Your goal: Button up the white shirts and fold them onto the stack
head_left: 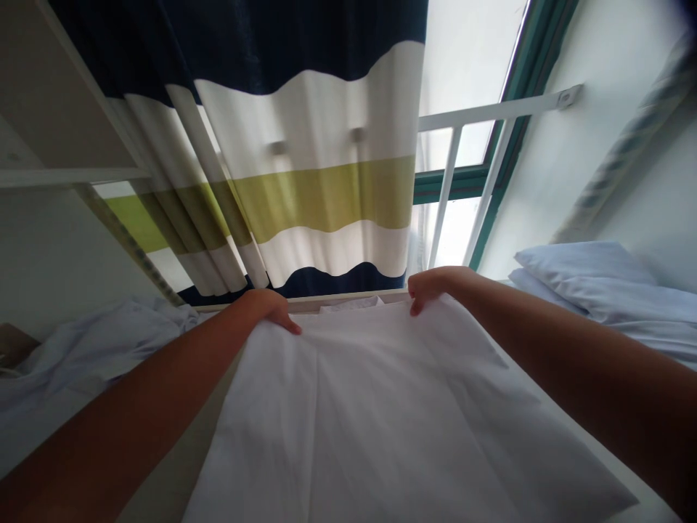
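Note:
A white cloth (370, 407), which looks like a bed sheet, hangs spread between my two hands and fills the lower middle of the view. My left hand (269, 306) grips its upper left edge, thumb on the near side and fingers behind the fabric. At the upper right edge my right hand (430, 287) pinches the cloth, with the fingers curled. Fold creases run down the fabric. A small white fold (353, 305) shows just beyond the top edge, between the hands.
A striped navy, white and green curtain (327, 196) hangs ahead, beside a green-framed window (451, 189) with a white railing (490, 111). White pillows (593, 280) lie at the right. Rumpled white bedding (109, 349) lies at the left.

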Tool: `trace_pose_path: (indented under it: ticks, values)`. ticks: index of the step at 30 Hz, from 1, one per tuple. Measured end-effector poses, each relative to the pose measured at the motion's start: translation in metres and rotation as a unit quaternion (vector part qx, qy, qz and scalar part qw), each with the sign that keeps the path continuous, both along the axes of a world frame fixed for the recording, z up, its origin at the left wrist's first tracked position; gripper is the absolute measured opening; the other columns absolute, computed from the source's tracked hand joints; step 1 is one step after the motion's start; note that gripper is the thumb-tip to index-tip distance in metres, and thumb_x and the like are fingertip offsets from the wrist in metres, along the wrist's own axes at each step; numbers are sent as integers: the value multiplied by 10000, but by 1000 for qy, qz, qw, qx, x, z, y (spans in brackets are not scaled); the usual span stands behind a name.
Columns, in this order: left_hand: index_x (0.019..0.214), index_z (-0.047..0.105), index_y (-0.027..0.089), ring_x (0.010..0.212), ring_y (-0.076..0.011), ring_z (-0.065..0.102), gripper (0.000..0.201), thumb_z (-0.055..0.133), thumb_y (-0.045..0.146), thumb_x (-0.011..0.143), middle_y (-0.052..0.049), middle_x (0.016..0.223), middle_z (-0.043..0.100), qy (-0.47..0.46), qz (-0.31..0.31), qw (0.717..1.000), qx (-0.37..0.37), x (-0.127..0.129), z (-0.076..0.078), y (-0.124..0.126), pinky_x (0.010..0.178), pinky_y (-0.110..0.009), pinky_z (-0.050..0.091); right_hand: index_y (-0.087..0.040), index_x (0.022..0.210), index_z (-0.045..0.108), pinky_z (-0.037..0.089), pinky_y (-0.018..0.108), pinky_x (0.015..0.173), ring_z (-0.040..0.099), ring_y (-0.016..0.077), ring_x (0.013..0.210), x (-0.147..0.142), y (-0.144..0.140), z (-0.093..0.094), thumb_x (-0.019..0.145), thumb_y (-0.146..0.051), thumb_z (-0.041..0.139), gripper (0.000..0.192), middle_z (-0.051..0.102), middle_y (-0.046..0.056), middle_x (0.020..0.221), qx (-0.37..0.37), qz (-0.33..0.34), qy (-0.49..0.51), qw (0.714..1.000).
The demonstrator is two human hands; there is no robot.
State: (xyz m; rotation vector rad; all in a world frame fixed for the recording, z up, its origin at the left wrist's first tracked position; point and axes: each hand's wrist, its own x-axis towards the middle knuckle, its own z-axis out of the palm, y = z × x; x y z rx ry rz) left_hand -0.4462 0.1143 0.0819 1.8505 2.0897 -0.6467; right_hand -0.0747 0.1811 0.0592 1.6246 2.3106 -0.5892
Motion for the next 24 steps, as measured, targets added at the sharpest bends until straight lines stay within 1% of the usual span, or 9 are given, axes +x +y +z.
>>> trace_pose_path:
  ticks: [2, 4, 6, 8, 11, 15, 17, 20, 24]
  values:
    - [845, 806, 139, 1049, -502, 615, 872, 757, 832, 318, -236, 1006, 725, 27, 29, 999, 2, 9, 7, 0, 929, -510, 444, -153, 902, 715, 491, 515, 778, 655, 389, 866, -2, -1, 7, 520, -639, 844, 632, 685, 144, 919, -17, -9, -32, 999]
    - [804, 810, 164, 1096, -496, 601, 824, 723, 857, 367, -218, 997, 730, 35, 28, 999, -15, 16, 15, 1, 955, -499, 438, -152, 828, 715, 491, 522, 787, 660, 385, 845, -3, -1, 13, 551, -672, 813, 597, 689, 140, 884, -49, -5, -59, 997]
    - [797, 807, 175, 1068, -465, 623, 797, 705, 861, 404, -196, 1017, 737, 33, -7, 998, -49, 19, 22, 2, 929, -465, 464, -163, 807, 720, 496, 491, 806, 667, 361, 846, -2, -1, 15, 567, -605, 833, 515, 694, 115, 864, -76, 16, -52, 996]
    - [829, 800, 170, 995, -420, 657, 769, 730, 823, 428, -179, 1047, 740, 5, -52, 995, -88, 17, 28, 0, 856, -412, 502, -189, 870, 729, 500, 454, 819, 667, 335, 870, 1, -2, 16, 590, -538, 840, 461, 700, 92, 898, -100, 38, -12, 994]
    - [1004, 769, 209, 951, -339, 685, 705, 786, 696, 495, -118, 1105, 741, -107, -82, 986, -100, 6, 37, -8, 758, -320, 531, -226, 984, 710, 511, 414, 801, 657, 317, 900, 8, -12, 19, 626, -487, 828, 458, 699, 89, 975, -96, 58, 79, 991]
    - [1169, 699, 288, 1056, -275, 669, 589, 748, 573, 656, -20, 1205, 714, -294, -87, 947, -97, -18, 42, -28, 825, -267, 527, -235, 977, 632, 514, 342, 708, 632, 275, 864, 18, -35, 34, 702, -388, 761, 340, 672, 72, 952, -53, 91, 184, 977]
    - [1169, 700, 281, 1094, -273, 652, 539, 709, 566, 711, -8, 1212, 710, -357, -81, 928, -62, -31, 35, -36, 864, -270, 518, -227, 955, 591, 507, 310, 693, 619, 253, 865, 22, -44, 41, 744, -349, 700, 266, 657, 59, 935, -47, 106, 250, 961]
    - [1209, 681, 265, 1116, -277, 639, 559, 681, 569, 741, -19, 1233, 699, -386, -68, 920, -7, -46, 12, -39, 883, -278, 510, -229, 1052, 561, 516, 297, 736, 623, 254, 946, 23, -44, 36, 785, -295, 633, 284, 667, 70, 1059, -41, 87, 314, 944]
    - [1223, 680, 258, 1128, -293, 630, 636, 749, 559, 666, -46, 1275, 680, -322, -81, 942, -41, -45, -23, -26, 875, -286, 508, -299, 1232, 558, 524, 331, 802, 625, 276, 1048, 14, -26, 6, 747, -184, 630, 503, 634, 67, 1256, -11, 58, 229, 972]
